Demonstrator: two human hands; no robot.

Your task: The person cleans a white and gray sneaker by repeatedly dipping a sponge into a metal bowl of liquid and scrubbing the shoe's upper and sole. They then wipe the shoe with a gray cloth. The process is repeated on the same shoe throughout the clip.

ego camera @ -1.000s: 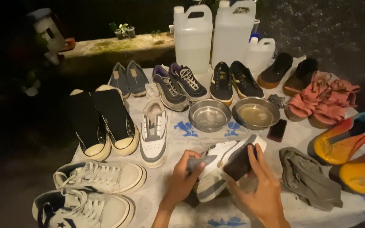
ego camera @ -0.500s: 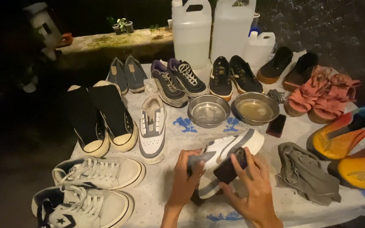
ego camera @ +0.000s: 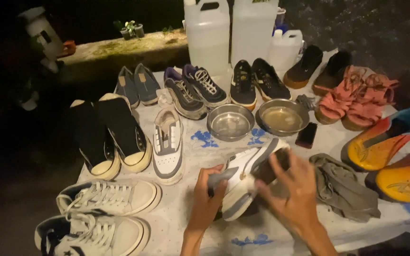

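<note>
The table [ego camera: 281, 232] is covered with a white cloth with blue marks and it carries many shoes. At the far edge stand two big jugs [ego camera: 207, 33] of clear plastic, and a smaller white bottle [ego camera: 285, 45] is beside them on the right.

On the right side lie two orange shoes [ego camera: 380, 144], one behind the other, and behind them a pair of pink sandals [ego camera: 357, 97]. On the left side stands a pair of black high-tops [ego camera: 107, 135] with cream soles. In front of them, near the left corner, lie two white laced sneakers [ego camera: 105, 196], one with dark parts. Along the back there are four more pairs: grey slip-ons [ego camera: 136, 85], purple-grey runners [ego camera: 193, 90], black low shoes [ego camera: 255, 83] and dark shoes with tan soles [ego camera: 316, 68].

A single white and grey shoe [ego camera: 168, 144] lies alone near the middle, its toe toward the person. A grey rag [ego camera: 345, 187] lies crumpled just right of the hands.

Two metal bowls stand side by side in the middle: the left bowl [ego camera: 230, 122] looks clear inside and the right bowl [ego camera: 283, 117] holds cloudy liquid. A dark phone [ego camera: 306, 135] lies just right of them.

In front of the bowls, the white shoe [ego camera: 247, 173] with grey trim is held tilted above the table. The left hand [ego camera: 209, 196] is closed around its heel end. The right hand [ego camera: 295, 189] presses a dark brush [ego camera: 271, 168] against the side of the shoe, with fingers wrapped over the brush.
</note>
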